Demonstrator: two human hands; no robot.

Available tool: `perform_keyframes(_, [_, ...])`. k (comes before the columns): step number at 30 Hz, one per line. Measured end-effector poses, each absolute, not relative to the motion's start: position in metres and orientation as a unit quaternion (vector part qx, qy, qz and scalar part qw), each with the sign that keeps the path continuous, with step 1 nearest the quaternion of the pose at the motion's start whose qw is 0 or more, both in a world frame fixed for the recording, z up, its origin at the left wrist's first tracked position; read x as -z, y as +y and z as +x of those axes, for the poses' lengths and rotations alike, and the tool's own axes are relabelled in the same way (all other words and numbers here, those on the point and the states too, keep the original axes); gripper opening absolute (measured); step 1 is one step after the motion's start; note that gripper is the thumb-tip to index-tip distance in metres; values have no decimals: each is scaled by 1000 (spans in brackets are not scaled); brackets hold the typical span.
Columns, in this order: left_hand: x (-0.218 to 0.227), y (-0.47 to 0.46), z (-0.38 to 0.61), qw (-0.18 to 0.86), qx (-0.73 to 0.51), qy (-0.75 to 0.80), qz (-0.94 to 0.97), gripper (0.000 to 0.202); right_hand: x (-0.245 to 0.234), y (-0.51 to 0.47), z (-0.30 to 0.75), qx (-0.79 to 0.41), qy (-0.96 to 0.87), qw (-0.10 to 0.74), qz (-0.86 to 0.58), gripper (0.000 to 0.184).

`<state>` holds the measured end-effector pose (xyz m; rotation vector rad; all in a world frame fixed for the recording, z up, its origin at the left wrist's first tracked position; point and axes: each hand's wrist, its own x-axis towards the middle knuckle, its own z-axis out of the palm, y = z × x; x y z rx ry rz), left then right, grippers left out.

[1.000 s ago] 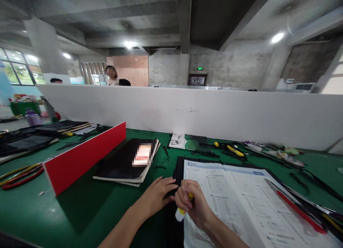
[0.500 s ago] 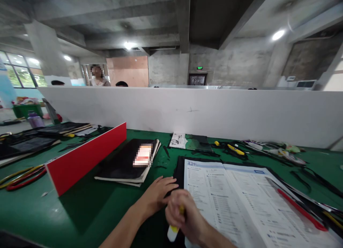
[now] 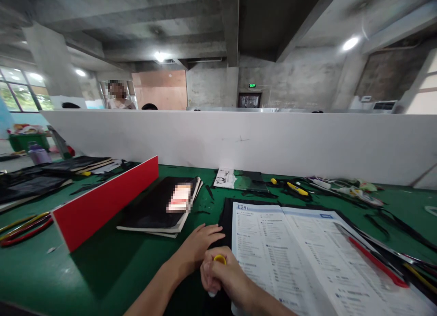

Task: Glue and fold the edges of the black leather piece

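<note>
In my right hand is a short yellow-and-white stick, the fingers wrapped round it. Its round yellow end shows above the fist and a whitish end below; I cannot tell its exact kind. My left hand lies palm down with fingers stretched, close against the right hand, at the left edge of a black sheet. On that sheet rests an open printed booklet, to the right of both hands. A pair of scissors with a red handle lies across its right page.
Dark-covered books lie left of the hands, beside a red divider. Behind the booklet are a torn booklet, a yellow cutter and black scraps. A white partition closes off the back; a person is beyond it.
My right fist has moved slightly left and turned, so the stick's yellow end now faces up toward me. My left hand stays flat. The whole view has shifted slightly.
</note>
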<state>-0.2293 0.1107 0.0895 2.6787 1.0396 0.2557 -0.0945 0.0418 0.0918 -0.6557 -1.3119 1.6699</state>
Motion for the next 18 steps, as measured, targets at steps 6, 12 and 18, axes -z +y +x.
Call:
perform_keyframes(6, [-74,111,-232,115,-107,375,914,54,-98,54,-84,-637,-511,515,-262,20])
perform_keyframes(12, [-78,113,-231,119,-102,355,922,50,-100,46,-91,-635,-535,459,-316,13])
perform_keyframes(18, [-70,119,-229,89,-121,362,920,40,-98,35,-100,-678,-531,428,-274,8])
